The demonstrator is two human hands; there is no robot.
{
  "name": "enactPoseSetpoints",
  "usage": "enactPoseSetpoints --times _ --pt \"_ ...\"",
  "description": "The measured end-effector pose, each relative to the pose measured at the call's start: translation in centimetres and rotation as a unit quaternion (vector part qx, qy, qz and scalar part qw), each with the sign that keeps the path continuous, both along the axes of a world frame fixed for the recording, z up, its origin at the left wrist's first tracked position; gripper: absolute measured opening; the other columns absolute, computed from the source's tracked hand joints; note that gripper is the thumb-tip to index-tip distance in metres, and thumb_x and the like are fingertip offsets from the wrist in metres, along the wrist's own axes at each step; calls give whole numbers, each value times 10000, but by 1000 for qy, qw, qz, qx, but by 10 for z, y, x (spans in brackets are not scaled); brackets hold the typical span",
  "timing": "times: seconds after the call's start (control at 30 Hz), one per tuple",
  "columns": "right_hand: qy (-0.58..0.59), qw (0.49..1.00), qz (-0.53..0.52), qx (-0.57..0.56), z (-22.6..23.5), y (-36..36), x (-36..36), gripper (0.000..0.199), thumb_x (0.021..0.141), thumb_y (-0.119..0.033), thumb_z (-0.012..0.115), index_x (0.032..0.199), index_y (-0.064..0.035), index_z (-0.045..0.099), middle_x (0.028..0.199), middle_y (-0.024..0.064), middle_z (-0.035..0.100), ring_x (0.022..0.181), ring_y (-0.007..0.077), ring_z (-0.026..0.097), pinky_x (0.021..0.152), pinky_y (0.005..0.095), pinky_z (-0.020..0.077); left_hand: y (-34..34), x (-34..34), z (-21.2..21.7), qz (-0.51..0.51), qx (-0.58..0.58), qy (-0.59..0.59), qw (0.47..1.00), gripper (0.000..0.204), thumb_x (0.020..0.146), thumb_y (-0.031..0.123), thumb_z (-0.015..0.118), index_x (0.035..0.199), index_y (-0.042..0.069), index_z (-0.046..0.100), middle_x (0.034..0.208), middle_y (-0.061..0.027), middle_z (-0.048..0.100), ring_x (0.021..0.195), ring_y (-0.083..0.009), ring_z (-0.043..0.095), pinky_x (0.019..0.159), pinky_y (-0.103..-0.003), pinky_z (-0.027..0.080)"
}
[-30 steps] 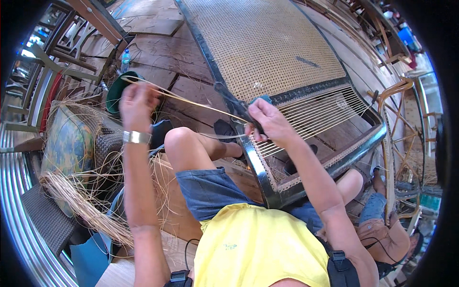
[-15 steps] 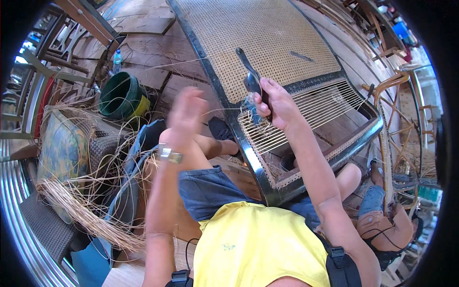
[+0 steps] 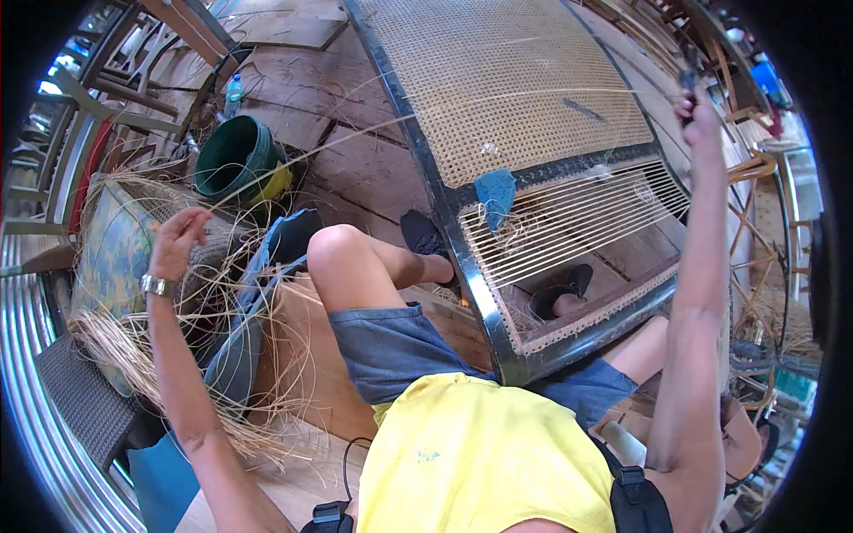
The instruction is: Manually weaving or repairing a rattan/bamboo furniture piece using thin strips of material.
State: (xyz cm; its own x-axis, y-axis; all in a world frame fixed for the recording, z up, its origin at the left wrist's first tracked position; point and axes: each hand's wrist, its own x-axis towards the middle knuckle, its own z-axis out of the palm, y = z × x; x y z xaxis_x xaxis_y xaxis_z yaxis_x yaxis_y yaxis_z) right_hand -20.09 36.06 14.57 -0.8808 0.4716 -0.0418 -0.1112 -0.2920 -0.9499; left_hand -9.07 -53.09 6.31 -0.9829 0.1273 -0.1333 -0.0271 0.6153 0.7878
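Observation:
My left hand (image 3: 180, 242), out to the left, is closed in a pinch on one end of a long, thin cane strand (image 3: 355, 133). The strand runs taut across the front to my right hand (image 3: 700, 120), raised at the far right. That hand is closed around a dark-handled tool (image 3: 689, 78), blurred and too small to name. Beneath the strand lies a black wooden frame (image 3: 484, 311). Its far section carries finished woven cane (image 3: 506, 80); the near section has parallel strands (image 3: 569, 222) over an opening. A blue cloth (image 3: 495, 197) rests on those strands.
To my left stand a green bucket (image 3: 233, 158), a bundle of loose cane (image 3: 191, 386) and a patterned cushion (image 3: 120, 275). A water bottle (image 3: 234, 93) is behind the bucket. Chair frames (image 3: 755, 191) crowd the right, where another person (image 3: 742, 440) is partly hidden by my arm.
My hands have spread far apart, left hand leftward and right hand up to the right with the tool. The strand now spans between them, and the blue cloth lies uncovered on the frame.

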Motion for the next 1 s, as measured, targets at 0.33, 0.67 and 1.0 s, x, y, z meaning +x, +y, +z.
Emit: enactPoseSetpoints --times 0.33,0.67,1.0 --pt "-150 566 -244 773 -24 -2 -7 345 1019 -370 465 1036 -39 563 808 141 663 641 229 681 596 363 527 167 -19 -3 -28 -56 -38 997 261 968 223 611 997 -19 704 819 -80 735 752 -114 668 693 -260 515" --pt "-41 903 297 308 -46 -316 100 226 1047 -302 512 980 -90 557 710 9 592 510 61 524 449 226 415 359 -1 2 -123 240 -135 953 195 950 187 660 1017 12 714 799 -37 734 565 -47 526 521 -209 435" --pt "-117 884 257 371 -56 -143 44 231 1036 -331 532 1008 -105 569 637 3 566 445 36 493 392 184 389 164 38 11 -65 35 -206 976 218 953 213 647 987 8 713 777 -9 712 557 -44 484 516 -211 391"
